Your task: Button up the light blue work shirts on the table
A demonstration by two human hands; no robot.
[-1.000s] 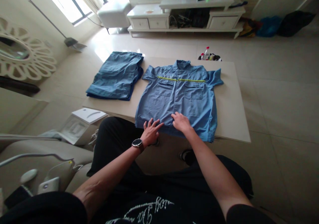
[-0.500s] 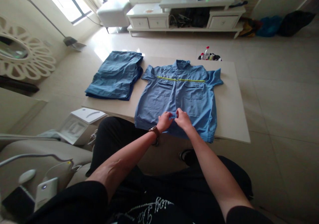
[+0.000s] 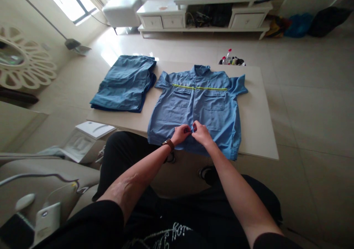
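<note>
A blue short-sleeved work shirt [image 3: 179, 110] lies front up on the table, collar at the far side, with a yellow-green stripe across the chest and two flap pockets. Its hem hangs a little over the near table edge. My left hand [image 3: 181, 133], with a watch on the wrist, pinches the front placket low on the shirt. Close beside it, my right hand [image 3: 201, 132] pinches the same placket from the other side. The fingertips nearly meet; whatever small part lies between them, a button perhaps, is too small to make out.
A stack of folded blue garments [image 3: 124, 83] rests on the table's left end. The pale table [image 3: 257, 112] extends right of the shirt. Bottles with red caps [image 3: 228, 57] show beyond its far edge. A white box [image 3: 88, 142] and a phone [image 3: 47, 219] are at left.
Both hands stay at the lower placket, and the fingers have shifted slightly, with less bunched cloth showing between them. The whole view has drifted a little.
</note>
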